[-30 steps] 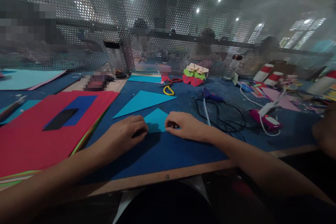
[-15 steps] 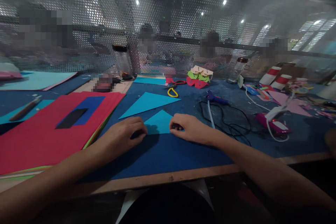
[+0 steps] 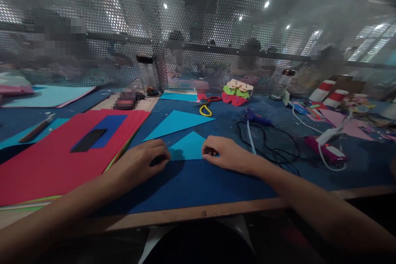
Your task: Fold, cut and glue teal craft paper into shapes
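Observation:
A small bright blue sheet of paper (image 3: pixel 188 148), with a pointed top, lies flat on the dark blue tabletop between my hands. My right hand (image 3: pixel 225 152) is closed on its right side, thumb and fingers pressed together and covering that corner. At the left corner, my left hand (image 3: pixel 152 157) has its fingers curled, with the paper's edge running under them; the fingertips are partly hidden. Just beyond lies a larger blue paper triangle (image 3: pixel 177 123), which neither hand touches.
Left of me is a stack of coloured sheets, red on top (image 3: pixel 66 169), bearing a black strip (image 3: pixel 89 140). Scissors with a yellow handle (image 3: pixel 206 110), a glue gun (image 3: pixel 258 119) with looping cable, a magenta power strip (image 3: pixel 331 152) and glass jars (image 3: pixel 147 76) stand beyond.
The view has shifted slightly, moving the table items a little rightward. My left hand has slid slightly left along the paper's edge; my right hand stays at its side.

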The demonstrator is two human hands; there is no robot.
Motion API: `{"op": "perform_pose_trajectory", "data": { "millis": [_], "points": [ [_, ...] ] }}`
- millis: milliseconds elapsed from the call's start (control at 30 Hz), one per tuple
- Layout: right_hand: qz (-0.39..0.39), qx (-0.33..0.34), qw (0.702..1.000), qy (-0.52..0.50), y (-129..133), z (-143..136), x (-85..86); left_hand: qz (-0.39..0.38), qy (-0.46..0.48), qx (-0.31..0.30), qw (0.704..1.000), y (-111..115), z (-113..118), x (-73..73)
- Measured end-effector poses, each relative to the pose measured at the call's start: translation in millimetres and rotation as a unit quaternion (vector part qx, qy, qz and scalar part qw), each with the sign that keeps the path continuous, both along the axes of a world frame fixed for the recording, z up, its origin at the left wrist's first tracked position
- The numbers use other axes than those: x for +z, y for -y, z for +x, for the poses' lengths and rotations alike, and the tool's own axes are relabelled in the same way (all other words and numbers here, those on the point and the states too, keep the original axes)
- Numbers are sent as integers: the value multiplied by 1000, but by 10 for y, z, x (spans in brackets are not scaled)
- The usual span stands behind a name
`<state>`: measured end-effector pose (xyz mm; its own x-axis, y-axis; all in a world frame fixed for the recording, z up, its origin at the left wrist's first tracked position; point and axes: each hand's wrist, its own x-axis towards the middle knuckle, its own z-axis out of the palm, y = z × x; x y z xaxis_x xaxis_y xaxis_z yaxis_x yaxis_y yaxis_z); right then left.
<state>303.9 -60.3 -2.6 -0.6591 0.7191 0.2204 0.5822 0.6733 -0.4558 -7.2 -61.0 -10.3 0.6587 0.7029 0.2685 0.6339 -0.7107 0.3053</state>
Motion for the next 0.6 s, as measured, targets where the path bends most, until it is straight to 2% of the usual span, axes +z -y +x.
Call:
{"op": "perform_pose_trajectory", "data": {
  "millis": [300,600],
  "points": [
    [-1,-1,1000,-2,-4,-1,-9,9,3,15,1000,24,-144,-53],
    [-1,-4,1000,-6,2,7,-22,35,6,-5,999,67,-184,-31]
  ]
}}
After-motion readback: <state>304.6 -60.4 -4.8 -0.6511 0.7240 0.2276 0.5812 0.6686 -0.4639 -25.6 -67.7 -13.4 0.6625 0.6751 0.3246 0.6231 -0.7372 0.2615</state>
